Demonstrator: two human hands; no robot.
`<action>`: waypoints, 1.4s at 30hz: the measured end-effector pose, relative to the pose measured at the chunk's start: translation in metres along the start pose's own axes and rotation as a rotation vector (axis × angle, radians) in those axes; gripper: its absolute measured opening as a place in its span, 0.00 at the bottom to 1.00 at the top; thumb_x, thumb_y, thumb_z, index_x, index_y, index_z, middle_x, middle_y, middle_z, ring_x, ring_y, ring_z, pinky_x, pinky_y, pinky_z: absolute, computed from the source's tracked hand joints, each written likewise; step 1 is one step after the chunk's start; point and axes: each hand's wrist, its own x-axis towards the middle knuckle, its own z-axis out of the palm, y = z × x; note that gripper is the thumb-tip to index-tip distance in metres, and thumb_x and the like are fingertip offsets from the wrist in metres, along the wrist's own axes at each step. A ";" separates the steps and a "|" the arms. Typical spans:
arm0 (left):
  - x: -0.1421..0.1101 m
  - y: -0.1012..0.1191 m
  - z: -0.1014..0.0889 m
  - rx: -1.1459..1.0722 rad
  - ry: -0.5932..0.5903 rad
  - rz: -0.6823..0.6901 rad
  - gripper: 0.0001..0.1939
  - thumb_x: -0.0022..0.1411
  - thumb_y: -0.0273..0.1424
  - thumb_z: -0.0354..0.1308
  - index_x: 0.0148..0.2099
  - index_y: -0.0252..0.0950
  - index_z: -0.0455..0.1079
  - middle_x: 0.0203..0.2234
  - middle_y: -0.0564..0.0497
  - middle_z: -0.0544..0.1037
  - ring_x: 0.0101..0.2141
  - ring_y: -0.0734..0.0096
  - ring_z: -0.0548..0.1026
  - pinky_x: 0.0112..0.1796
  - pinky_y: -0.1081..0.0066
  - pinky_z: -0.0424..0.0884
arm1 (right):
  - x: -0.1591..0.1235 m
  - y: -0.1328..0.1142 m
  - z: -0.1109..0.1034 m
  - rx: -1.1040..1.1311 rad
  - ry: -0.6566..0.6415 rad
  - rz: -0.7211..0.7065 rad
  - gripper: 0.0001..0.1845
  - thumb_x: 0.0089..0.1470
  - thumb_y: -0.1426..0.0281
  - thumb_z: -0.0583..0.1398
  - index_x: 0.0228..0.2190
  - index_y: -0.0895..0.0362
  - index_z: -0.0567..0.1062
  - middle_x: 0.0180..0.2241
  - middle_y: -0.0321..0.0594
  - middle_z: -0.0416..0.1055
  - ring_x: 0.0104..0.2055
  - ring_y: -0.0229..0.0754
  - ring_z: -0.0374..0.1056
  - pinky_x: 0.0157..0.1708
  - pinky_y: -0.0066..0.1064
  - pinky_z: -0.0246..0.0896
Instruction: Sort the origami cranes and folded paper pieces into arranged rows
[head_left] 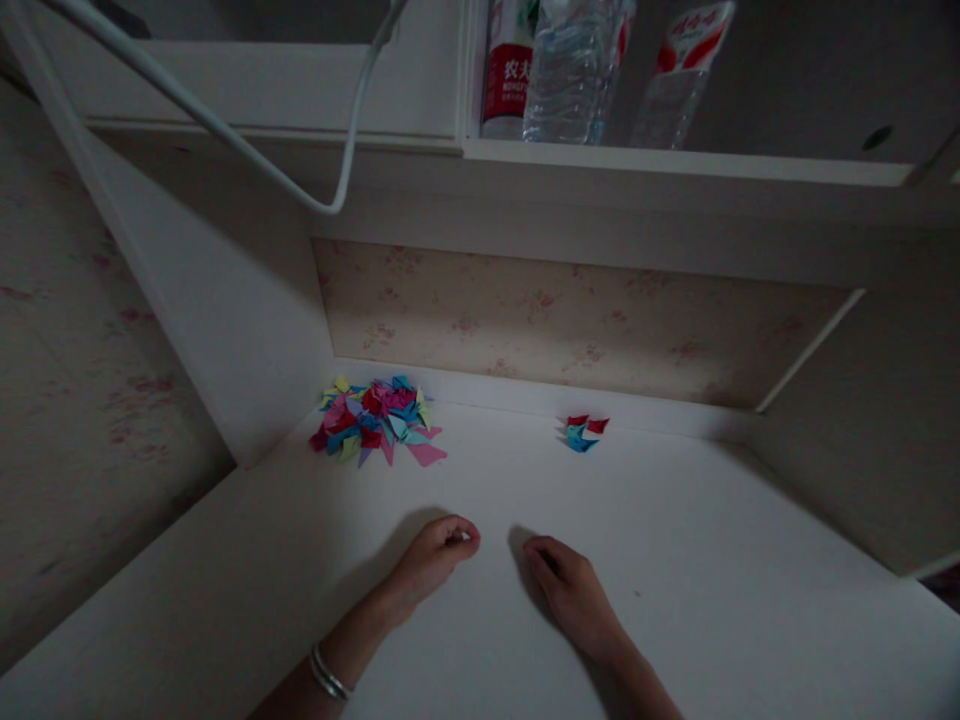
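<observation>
My left hand [442,548] rests over the white desk with its fingers curled in and the thumb near the fingertips. A small gap shows inside the curl, and nothing is seen in it. To its right, my right hand [562,582] lies on the desk in a loose fist, also with nothing visible in it. The hands are apart. Beyond my left hand, at the back left, sits a heap of colourful folded paper pieces [375,418]. A smaller group of red and blue folded paper pieces [583,433] lies at the back, beyond my right hand.
The white desk [480,640] has a panel on each side and a flowered back wall [540,310]. Overhead, a shelf [675,170] holds several plastic bottles [566,75]. A white lamp arm or cable [247,150] hangs down at the upper left.
</observation>
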 end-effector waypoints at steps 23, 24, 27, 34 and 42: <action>-0.001 0.001 0.000 -0.017 -0.025 0.004 0.11 0.54 0.36 0.56 0.37 0.35 0.70 0.18 0.61 0.61 0.16 0.83 0.53 0.19 0.76 0.47 | -0.001 0.001 0.000 -0.027 -0.007 0.015 0.18 0.59 0.58 0.52 0.33 0.57 0.75 0.30 0.39 0.74 0.33 0.43 0.68 0.35 0.29 0.59; -0.001 0.001 0.000 -0.018 -0.024 0.002 0.11 0.55 0.36 0.56 0.37 0.35 0.70 0.18 0.61 0.61 0.16 0.83 0.53 0.19 0.76 0.47 | -0.001 0.001 0.000 -0.025 -0.007 0.016 0.18 0.58 0.58 0.52 0.33 0.57 0.75 0.31 0.39 0.74 0.33 0.43 0.68 0.35 0.29 0.59; -0.001 0.003 0.000 -0.012 -0.024 -0.011 0.11 0.54 0.36 0.56 0.37 0.35 0.70 0.17 0.62 0.60 0.16 0.82 0.53 0.19 0.76 0.47 | 0.000 0.001 0.000 -0.012 0.002 0.016 0.19 0.58 0.57 0.52 0.34 0.57 0.75 0.32 0.40 0.75 0.34 0.43 0.68 0.36 0.30 0.60; -0.004 0.007 0.000 -0.029 -0.014 -0.018 0.11 0.53 0.36 0.57 0.37 0.34 0.70 0.18 0.61 0.62 0.17 0.82 0.54 0.20 0.77 0.49 | 0.000 -0.002 0.000 -0.011 0.002 0.021 0.19 0.57 0.57 0.52 0.34 0.57 0.76 0.31 0.39 0.75 0.32 0.43 0.68 0.34 0.30 0.60; 0.001 0.001 -0.001 -0.048 -0.028 -0.008 0.13 0.53 0.37 0.57 0.38 0.34 0.70 0.18 0.62 0.60 0.17 0.82 0.54 0.20 0.77 0.49 | 0.003 0.003 0.010 0.171 0.078 0.109 0.21 0.53 0.53 0.56 0.32 0.57 0.77 0.26 0.38 0.72 0.28 0.41 0.65 0.28 0.30 0.57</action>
